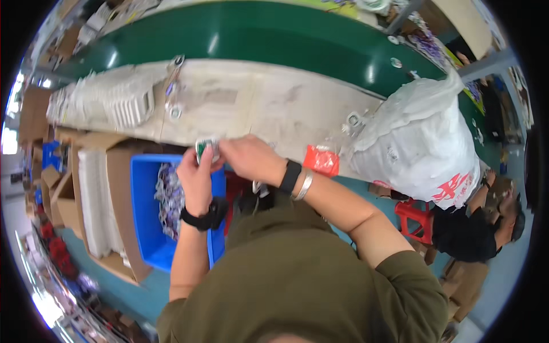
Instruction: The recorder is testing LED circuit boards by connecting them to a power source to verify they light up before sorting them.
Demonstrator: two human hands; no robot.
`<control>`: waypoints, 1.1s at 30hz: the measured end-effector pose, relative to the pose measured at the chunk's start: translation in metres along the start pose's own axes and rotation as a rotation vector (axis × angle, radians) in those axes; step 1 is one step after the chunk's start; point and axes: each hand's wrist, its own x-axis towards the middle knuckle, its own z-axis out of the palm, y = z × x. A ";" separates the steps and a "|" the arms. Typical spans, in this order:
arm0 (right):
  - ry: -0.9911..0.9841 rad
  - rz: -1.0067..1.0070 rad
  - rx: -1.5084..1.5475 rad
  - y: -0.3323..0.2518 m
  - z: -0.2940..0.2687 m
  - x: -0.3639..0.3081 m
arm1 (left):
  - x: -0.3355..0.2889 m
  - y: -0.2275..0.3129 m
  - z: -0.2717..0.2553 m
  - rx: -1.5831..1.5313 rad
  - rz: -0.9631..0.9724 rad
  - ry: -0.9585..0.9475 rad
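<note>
At the packing counter (274, 108), I hold a small green-and-white packet (206, 150) up in front of me, pinched between both hands above the near edge of the worktop. My left hand (196, 177) comes at it from below, fingers curled shut around its lower part, a black watch on that wrist. My right hand (249, 157) reaches in from the right and closes over its upper right side, with a black band and a silver bangle behind it. The packet is mostly covered, so I cannot tell which way its long axis runs; only its top left corner shows, level with my fingertips. Both hands touch it, neither one nearer than the other. Directly beneath my left forearm stands a blue bin (146, 206) of small purple-and-white wrapped pieces, and just left of it a cardboard box (117, 188) with a white stack inside. An orange-red pouch (321, 160) lies on the counter just past my right wrist, and a bulging white sack (420, 146) rests further right. A green conveyor belt (257, 37) runs behind the counter.
</note>
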 end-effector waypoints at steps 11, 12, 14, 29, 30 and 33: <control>0.088 0.295 0.546 0.014 -0.009 -0.016 | -0.020 0.073 -0.044 -0.028 0.329 -0.024; 0.066 0.328 0.578 0.014 -0.005 -0.016 | -0.020 0.079 -0.046 -0.034 0.351 -0.031; 0.070 0.248 0.626 0.013 0.001 -0.017 | -0.019 0.091 -0.051 -0.042 0.362 -0.035; -0.093 0.599 1.598 -0.023 0.059 -0.039 | -0.023 0.108 -0.068 -0.250 0.329 -0.134; -0.105 0.774 1.861 -0.023 0.060 -0.036 | -0.023 0.108 -0.067 -0.254 0.321 -0.145; -0.060 0.700 1.855 -0.027 0.068 -0.020 | -0.022 0.107 -0.063 -0.268 0.307 -0.165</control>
